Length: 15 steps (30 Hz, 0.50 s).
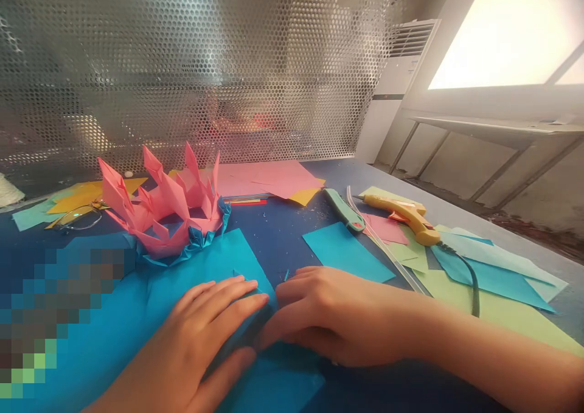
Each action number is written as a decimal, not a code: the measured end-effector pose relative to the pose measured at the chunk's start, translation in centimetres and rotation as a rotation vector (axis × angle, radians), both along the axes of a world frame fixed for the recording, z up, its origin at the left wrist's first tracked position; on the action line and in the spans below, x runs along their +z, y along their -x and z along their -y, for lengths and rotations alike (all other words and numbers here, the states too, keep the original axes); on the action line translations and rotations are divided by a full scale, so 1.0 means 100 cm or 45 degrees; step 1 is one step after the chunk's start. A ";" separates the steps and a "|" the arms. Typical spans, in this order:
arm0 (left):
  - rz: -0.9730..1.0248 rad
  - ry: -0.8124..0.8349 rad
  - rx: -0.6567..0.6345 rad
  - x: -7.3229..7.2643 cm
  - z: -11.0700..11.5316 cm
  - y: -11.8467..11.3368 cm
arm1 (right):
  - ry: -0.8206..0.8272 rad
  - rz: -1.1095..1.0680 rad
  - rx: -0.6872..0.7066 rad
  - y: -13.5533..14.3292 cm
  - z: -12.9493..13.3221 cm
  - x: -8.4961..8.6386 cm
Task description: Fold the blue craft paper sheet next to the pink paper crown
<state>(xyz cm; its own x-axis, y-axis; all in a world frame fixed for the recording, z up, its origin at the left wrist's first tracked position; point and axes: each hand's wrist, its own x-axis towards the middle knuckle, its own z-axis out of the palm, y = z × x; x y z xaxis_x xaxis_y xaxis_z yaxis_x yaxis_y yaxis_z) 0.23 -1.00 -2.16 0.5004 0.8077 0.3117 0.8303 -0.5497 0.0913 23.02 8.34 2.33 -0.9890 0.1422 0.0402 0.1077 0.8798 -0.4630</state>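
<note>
A large blue sheet of paper (pixel 214 258) lies in front of me, with part of it raised or folded between my hands. My left hand (pixel 201 328) rests flat on it, fingers stretched toward the right. Bent fingers of my right hand (pixel 326 309) close at the sheet's right edge, close to the left fingertips; exactly how they grip the paper is partly hidden. Beyond the left hand stands a folded pink paper crown-like piece (pixel 171 212) with pointed tips and a crumpled blue paper rim (pixel 205 238).
Right of the hands lie a smaller blue sheet (pixel 344 252), a green utility knife (pixel 343 209), clear glue sticks (pixel 387 249), a yellow glue gun (pixel 404 213) and green paper (pixel 497 315). Pink paper (pixel 269 177) lies before a perforated metal panel (pixel 292 54). Eyeglasses (pixel 82 220) are at left.
</note>
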 end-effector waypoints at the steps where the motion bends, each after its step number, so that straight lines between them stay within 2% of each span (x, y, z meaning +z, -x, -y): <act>1: -0.024 0.009 0.001 0.000 0.000 0.000 | -0.002 0.004 0.000 0.000 0.000 0.000; 15: -0.013 0.053 -0.024 -0.003 -0.003 0.007 | -0.034 0.000 -0.004 -0.001 -0.002 -0.004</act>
